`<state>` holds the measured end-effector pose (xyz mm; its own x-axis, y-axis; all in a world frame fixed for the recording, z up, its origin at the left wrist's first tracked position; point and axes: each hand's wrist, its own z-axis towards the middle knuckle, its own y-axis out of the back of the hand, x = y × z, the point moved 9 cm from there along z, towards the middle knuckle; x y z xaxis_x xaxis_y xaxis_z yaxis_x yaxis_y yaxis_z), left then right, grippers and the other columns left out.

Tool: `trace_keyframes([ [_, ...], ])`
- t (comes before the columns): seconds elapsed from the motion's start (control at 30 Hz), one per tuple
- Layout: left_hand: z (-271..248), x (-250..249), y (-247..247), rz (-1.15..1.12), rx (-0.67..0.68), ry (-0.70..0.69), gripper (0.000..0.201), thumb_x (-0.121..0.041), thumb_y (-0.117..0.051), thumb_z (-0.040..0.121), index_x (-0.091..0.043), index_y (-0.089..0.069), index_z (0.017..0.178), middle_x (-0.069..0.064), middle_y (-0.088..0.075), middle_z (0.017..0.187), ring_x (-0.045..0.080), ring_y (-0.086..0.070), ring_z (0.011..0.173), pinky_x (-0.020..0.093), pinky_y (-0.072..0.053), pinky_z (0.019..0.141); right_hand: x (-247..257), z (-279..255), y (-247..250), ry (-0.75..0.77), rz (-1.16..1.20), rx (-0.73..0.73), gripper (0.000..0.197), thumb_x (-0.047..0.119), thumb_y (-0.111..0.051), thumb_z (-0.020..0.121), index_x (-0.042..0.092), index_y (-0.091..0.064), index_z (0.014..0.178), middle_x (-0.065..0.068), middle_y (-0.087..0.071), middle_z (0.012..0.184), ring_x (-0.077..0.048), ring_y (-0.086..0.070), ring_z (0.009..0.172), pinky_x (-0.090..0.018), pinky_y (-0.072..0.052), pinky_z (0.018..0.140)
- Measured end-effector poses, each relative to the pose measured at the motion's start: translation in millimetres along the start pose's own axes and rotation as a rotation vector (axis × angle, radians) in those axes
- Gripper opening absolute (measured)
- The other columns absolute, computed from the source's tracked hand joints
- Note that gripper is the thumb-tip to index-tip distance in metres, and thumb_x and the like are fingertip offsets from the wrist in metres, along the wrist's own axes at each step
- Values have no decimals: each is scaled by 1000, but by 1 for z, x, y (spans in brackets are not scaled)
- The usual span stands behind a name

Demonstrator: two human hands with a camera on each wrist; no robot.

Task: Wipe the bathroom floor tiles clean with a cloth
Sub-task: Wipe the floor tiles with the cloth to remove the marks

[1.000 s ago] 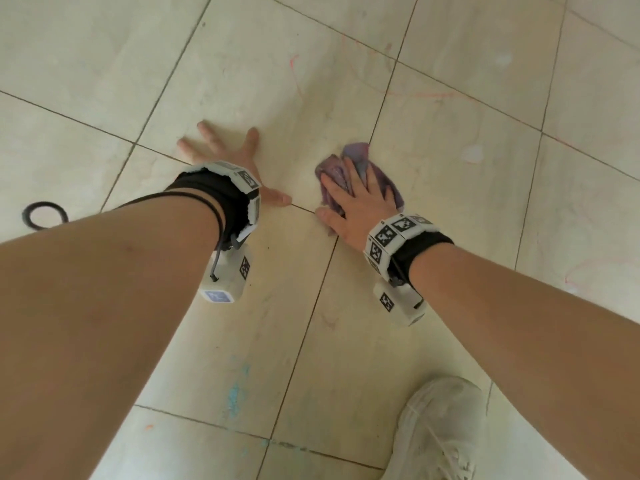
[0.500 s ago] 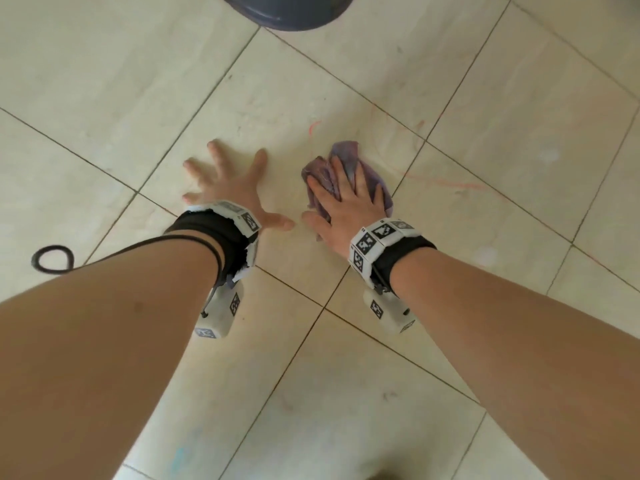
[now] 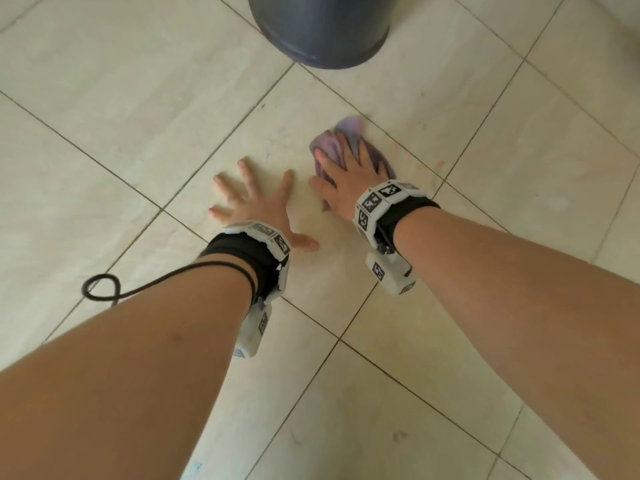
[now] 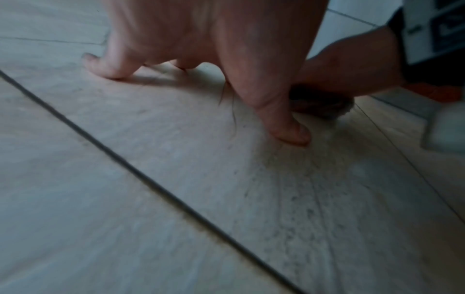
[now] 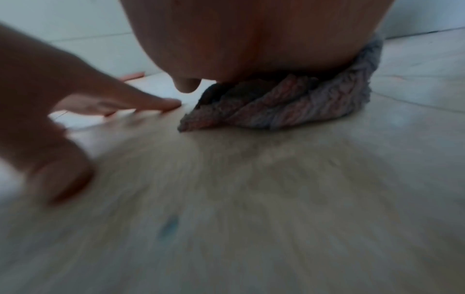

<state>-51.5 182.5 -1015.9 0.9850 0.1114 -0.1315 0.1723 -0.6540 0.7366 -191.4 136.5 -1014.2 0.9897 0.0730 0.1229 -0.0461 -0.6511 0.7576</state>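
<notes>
Mid-wipe: right hand [image 3: 349,181] flat, fingers extended, pressing bunched purple cloth [image 3: 341,143] onto floor tile [image 3: 270,140] below grey bucket [image 3: 320,27]. Left hand [image 3: 256,206] splayed, bracing beside it, holding nothing. Reddish marks [image 3: 439,164] remaining rightward (judged: much left)

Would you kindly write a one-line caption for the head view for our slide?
Right hand presses a purple cloth onto the floor tiles while the left hand braces flat beside it, near a grey bucket.
</notes>
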Motion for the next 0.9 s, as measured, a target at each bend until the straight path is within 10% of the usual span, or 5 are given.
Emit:
trace_keyframes([
  [0.9,-2,-4,4,31,-33,-20,123,-83,-66,59,-45,6,151,14,29,157,57,19,139,76,-10,105,-6,-81,-68,-87,112,0,64,63,-15,97,40,3,154,4,26,160,-27,22,147,-57,6,118],
])
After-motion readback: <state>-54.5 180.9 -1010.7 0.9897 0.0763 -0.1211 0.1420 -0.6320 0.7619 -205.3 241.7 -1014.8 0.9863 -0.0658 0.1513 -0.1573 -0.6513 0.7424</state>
